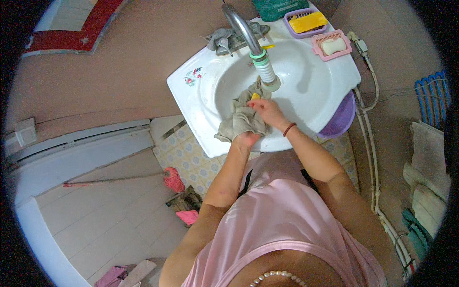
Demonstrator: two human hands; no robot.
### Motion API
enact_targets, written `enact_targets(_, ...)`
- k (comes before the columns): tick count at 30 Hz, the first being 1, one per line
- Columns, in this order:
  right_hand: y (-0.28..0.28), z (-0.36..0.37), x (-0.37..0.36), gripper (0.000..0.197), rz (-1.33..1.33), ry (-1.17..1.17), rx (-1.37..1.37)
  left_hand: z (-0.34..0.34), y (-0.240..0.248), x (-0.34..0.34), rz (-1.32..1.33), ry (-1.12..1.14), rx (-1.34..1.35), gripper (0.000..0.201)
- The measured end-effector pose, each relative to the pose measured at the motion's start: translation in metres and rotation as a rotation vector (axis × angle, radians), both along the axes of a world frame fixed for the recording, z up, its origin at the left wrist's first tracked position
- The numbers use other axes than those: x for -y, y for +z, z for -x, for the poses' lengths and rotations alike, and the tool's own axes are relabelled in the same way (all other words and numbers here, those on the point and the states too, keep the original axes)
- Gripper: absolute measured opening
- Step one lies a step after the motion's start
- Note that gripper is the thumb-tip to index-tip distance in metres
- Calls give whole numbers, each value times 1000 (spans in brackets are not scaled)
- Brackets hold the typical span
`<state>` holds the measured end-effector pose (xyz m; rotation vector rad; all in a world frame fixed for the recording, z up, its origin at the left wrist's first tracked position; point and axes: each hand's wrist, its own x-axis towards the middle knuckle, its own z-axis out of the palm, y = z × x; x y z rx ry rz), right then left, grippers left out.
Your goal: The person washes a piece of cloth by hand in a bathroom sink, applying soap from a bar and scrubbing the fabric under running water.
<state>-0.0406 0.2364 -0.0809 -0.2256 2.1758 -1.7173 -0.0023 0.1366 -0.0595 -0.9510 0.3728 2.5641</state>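
Note:
Over the white washbasin (318, 105), a wet grey cloth (247, 117) lies draped across my left hand (248, 138). That hand holds it from below, and the cloth hides its fingers. My right hand (269, 112) is closed on a small yellow piece of soap (255, 96), pressing it against the top of the cloth. Only the soap's tip shows past my fingers. Just beyond the hands, a curved metal faucet (244, 31) ends in a white ribbed nozzle (266, 71) with a green ring, close to the cloth's far end.
A yellow bar (308, 22) rests in a purple dish (290, 27), and a white soap bar (333, 46) in a pink dish (319, 53). A purple basin (342, 117) sits below the sink's right edge. Pipes (370, 148) run down the right wall. A pink mop (173, 180) lies left.

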Motion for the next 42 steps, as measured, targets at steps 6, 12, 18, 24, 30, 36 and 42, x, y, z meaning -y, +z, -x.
enact_targets(6,-39,24,4,25,-319,20,-56,-9,8,11,96,-105,21,38)
enact_targets(12,-74,42,-7,25,-238,4,-6,-8,38,14,96,-87,-22,39)
enact_targets(18,20,17,-28,18,119,152,340,-10,15,35,64,-18,-96,38)
enact_targets(24,36,-20,-9,27,-73,392,-112,4,25,22,333,-146,-14,33)
enact_targets(30,92,-26,5,18,155,504,-48,9,18,28,581,-32,-1,30)
enact_targets(36,112,-40,39,17,199,339,-255,-1,39,21,498,-11,-457,29)
enact_targets(42,79,-18,39,18,-249,66,-863,18,31,5,1909,-516,-824,28)
